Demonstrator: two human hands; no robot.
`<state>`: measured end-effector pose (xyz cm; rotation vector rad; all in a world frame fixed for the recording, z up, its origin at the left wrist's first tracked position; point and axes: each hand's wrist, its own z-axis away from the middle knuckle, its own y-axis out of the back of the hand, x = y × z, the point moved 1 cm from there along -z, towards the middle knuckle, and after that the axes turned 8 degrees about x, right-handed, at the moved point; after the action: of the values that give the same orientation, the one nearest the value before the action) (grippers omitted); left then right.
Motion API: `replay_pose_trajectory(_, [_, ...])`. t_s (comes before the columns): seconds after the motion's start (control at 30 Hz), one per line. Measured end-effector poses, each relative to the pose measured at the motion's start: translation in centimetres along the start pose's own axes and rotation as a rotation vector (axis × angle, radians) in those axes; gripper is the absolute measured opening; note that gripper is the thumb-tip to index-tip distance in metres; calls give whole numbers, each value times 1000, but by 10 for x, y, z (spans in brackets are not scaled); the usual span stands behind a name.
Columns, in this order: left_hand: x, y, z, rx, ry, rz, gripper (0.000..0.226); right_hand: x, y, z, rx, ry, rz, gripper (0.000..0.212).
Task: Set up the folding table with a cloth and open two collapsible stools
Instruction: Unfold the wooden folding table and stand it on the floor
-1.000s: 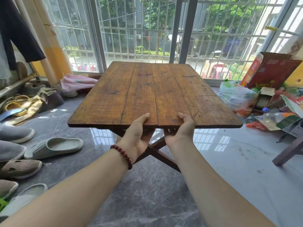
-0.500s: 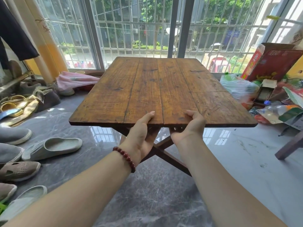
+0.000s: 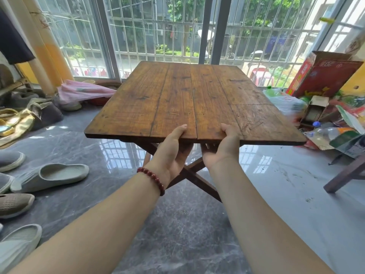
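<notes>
Worn plank folding table (image 3: 187,99) on crossed legs over glossy grey marble floor (image 3: 177,234) before barred window (image 3: 158,36); left hand (image 3: 171,153) and right hand (image 3: 223,149) both grip its near edge mid-span, thumbs on top

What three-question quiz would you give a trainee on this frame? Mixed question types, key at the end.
1. True or false: a cloth already covers the folding table.
2. Multiple choice: where do the left hand and right hand grip the table? A) its near edge, thumbs on top; B) its far edge by the window; C) one of its crossed legs.
3. Fill in: the red bead bracelet sits on the ___ wrist.

Key: 1 false, the wooden top is bare; 2 A; 3 left.
</notes>
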<state>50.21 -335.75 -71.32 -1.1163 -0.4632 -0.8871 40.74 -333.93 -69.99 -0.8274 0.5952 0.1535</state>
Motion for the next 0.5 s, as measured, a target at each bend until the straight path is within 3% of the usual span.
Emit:
replay_pose_trajectory(0.1, [0,4,8,18,9,-17,29,10,-2,8,9,-43,21,29])
replay_pose_trajectory(0.2, [6,11,13,128,-43,-2,15,14,-2,13,41,-44,32,35])
replay_pose_trajectory(0.3, [14,15,18,202,-54,40,5,11,-1,17,56,-60,38,26])
replay_pose_trajectory(0.5, [16,9,40,261,1,45,8,7,3,35,95,-86,82,12])
